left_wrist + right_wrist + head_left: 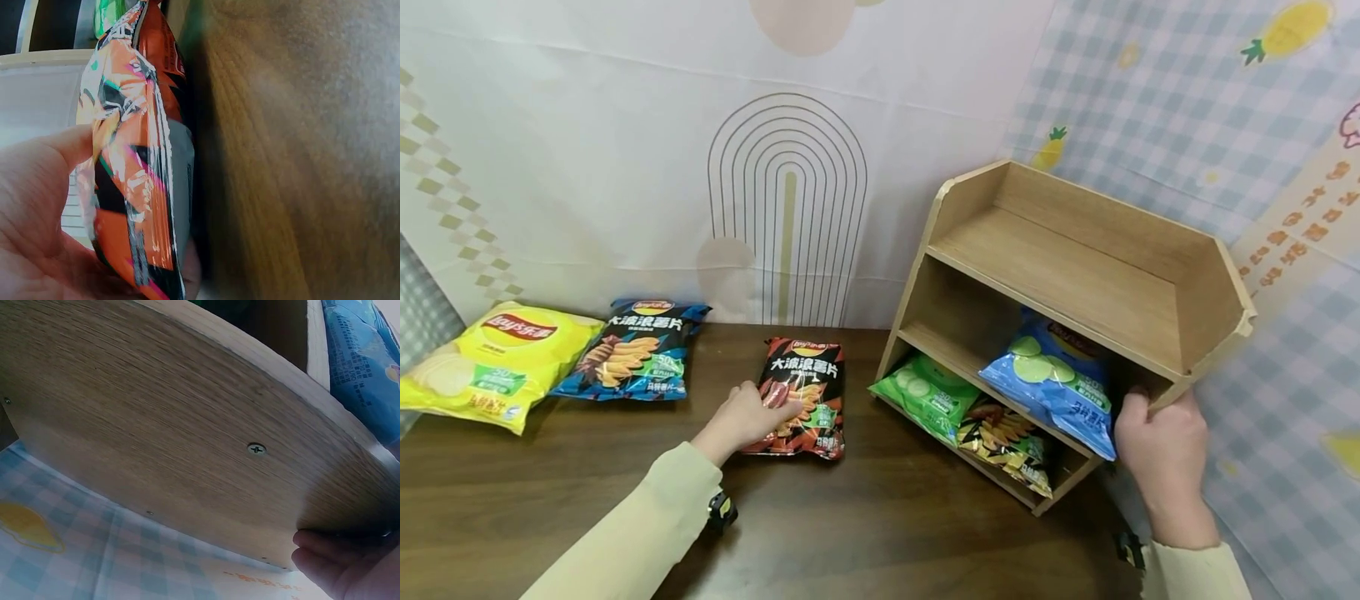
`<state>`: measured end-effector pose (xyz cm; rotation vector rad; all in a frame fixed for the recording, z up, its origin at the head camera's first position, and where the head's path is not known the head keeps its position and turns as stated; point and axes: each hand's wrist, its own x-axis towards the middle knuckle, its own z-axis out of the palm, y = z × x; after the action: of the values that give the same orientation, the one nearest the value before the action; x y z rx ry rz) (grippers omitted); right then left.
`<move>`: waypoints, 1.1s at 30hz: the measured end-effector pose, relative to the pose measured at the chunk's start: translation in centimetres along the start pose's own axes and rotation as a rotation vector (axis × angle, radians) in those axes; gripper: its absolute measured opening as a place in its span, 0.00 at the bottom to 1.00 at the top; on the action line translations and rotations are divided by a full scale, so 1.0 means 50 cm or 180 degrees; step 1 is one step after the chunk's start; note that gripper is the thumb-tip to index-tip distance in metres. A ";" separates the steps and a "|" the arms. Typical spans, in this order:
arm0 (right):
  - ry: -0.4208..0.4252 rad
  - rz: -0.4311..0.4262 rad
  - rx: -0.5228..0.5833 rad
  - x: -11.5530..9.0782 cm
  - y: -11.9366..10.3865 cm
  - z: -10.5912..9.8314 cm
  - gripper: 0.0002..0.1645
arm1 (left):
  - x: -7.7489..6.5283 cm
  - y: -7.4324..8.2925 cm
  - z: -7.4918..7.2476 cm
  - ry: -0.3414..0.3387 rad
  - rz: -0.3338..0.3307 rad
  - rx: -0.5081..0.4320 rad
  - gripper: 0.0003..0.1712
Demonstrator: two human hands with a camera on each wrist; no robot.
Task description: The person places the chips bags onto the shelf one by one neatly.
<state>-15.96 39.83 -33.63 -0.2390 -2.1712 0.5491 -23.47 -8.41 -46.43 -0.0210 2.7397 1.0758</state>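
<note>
My left hand (747, 419) pinches the left side of a red and black chip bag (820, 379) on the table, thumb over its front. In the left wrist view the orange-red bag (119, 181) shows edge-on, with fingers around its back. At the right, my right hand (1167, 442) grips the right side of a small wooden shelf (1075, 254), thumb at the front edge. The right wrist view shows fingertips (312, 547) against the outer side panel (175, 419). A blue chip bag (1052, 367) lies on the middle shelf, close to that hand.
Below it, a green chip bag (928, 392) and a black and gold bag (1003, 437) lie on the lowest shelf. Far left are a yellow chip bag (512, 358) and a blue-black one (636, 350). Printed cloth (625, 167) hangs behind the wooden table (850, 533).
</note>
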 end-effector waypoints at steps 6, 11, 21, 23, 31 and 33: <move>-0.0066 0.0081 0.0024 0.001 -0.002 -0.002 0.16 | 0.001 -0.011 0.012 -0.0155 0.0028 -0.0536 0.66; -0.0135 0.0231 -0.0073 0.004 0.007 -0.012 0.17 | -0.016 -0.021 0.012 -0.0242 0.0076 -0.0807 0.61; -0.0059 0.0052 -0.0063 0.003 -0.004 0.009 0.18 | -0.061 -0.082 -0.078 -0.0667 -0.0129 -0.0558 0.62; -0.0061 0.0047 -0.0039 0.003 -0.007 0.012 0.18 | -0.062 -0.088 -0.086 -0.0716 -0.0276 -0.0556 0.62; -0.0013 0.0060 0.0003 0.002 -0.004 0.007 0.18 | -0.056 -0.054 -0.056 -0.0534 -0.0313 -0.0050 0.74; -0.0014 0.0072 -0.0002 0.000 -0.001 0.004 0.18 | -0.054 -0.046 -0.046 -0.0517 -0.0296 0.0056 0.76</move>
<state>-16.10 39.71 -33.72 -0.2632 -2.1753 0.5620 -21.05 -11.81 -45.81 -0.0555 2.5765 0.9834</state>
